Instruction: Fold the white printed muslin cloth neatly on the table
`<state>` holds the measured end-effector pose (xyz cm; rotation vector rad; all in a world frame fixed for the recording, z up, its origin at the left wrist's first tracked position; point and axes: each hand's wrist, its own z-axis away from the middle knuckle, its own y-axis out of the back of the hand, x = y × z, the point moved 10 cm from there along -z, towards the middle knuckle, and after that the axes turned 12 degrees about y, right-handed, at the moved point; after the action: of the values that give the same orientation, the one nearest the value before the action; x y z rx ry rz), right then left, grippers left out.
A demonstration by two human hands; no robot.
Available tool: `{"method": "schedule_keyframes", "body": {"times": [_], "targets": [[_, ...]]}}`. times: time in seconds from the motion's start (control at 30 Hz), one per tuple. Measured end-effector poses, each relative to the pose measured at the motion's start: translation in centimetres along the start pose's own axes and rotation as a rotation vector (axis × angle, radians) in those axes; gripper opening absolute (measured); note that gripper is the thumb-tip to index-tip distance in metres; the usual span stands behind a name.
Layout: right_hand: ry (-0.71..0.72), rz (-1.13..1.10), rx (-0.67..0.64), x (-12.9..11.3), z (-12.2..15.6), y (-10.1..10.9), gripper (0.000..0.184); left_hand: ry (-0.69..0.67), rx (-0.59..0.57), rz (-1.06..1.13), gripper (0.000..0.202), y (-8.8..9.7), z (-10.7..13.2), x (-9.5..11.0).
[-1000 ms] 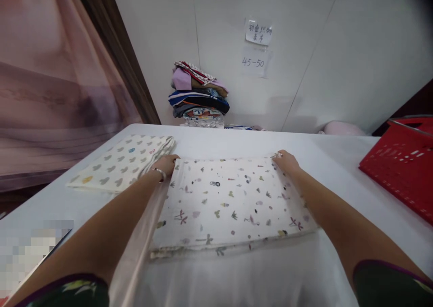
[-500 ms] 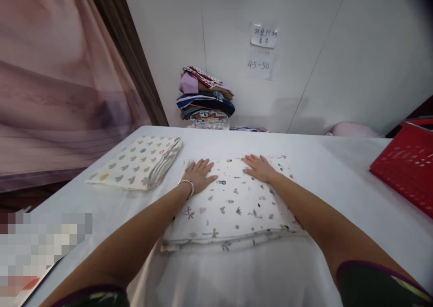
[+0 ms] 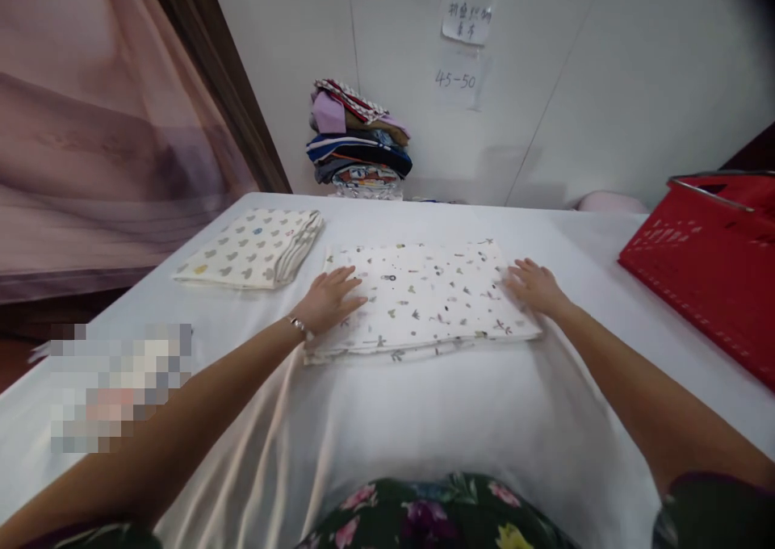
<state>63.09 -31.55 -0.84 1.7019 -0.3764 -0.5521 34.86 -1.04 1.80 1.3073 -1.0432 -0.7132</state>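
A folded white cloth with small printed motifs (image 3: 424,295) lies flat on the white-covered table (image 3: 424,420) in front of me. My left hand (image 3: 330,299) rests flat on its left edge, fingers spread, a bracelet at the wrist. My right hand (image 3: 534,285) lies flat on the cloth's right edge, fingers stretched out. Neither hand holds anything. A second folded cloth with grey heart-like spots (image 3: 254,246) sits to the left, apart from my left hand.
A red plastic basket (image 3: 708,250) stands at the table's right side. A pile of folded colourful fabrics (image 3: 357,141) is stacked against the wall behind the table. Paper notes (image 3: 465,20) hang on the wall. A curtain (image 3: 90,129) hangs at the left.
My hands went from gripping the cloth's far corners to lying flat on its middle, then slid outward to its left and right edges. The view has pulled back.
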Motion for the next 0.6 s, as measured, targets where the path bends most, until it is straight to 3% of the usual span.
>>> {"method": "schedule_keyframes", "body": {"times": [0.1,0.2,0.27,0.33,0.6], "targets": [[0.093,-0.17,0.183,-1.1,4.8,1.9,0.04,-0.191,0.102,0.085,0.049,0.7,5.0,3.9],[0.358,-0.273,0.261,-6.8,8.2,2.3,0.036,-0.298,0.178,0.112,0.041,0.2,7.9,7.3],[0.502,-0.265,0.249,-10.5,9.4,1.7,0.035,-0.305,0.186,0.1,0.034,-0.5,8.3,8.5],[0.557,-0.227,0.221,-12.7,9.7,0.9,0.032,-0.285,0.175,0.076,0.028,-1.1,8.1,9.1],[0.523,-0.087,0.21,-13.8,8.3,1.0,0.03,-0.261,0.175,-0.14,0.023,-2.0,8.0,9.8]]}}
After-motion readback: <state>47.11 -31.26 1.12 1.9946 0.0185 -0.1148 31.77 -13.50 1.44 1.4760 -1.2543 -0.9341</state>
